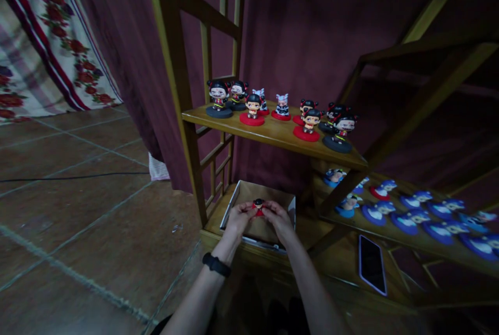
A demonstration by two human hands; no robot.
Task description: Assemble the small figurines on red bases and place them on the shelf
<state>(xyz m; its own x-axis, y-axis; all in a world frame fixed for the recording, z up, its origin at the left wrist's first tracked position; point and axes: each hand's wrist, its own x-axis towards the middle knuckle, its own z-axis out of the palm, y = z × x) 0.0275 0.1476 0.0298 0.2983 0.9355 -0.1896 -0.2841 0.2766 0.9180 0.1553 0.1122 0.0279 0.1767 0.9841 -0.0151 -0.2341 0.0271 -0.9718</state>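
Between my two hands is a small figurine [258, 204] with black hair and a red base. My left hand [240, 215] grips its left side, and a dark band circles that wrist. On the other side my right hand [277, 216] closes its fingers on the same figurine. Both hands are over an open cardboard box [293, 210] with white edges, on the lowest board of a wooden rack. Above, a shelf [273, 135] bears several figurines, among them a red-based one [253, 109] and a black-based one [219, 97].
On a lower shelf to the right stand several blue-based figurines [377, 211]. A phone [371, 265] lies on the bottom board. The rack's upright post [171, 65] rises left of the box. Dark curtains [117, 39] hang behind, and a cable [78, 175] crosses the tiled floor.
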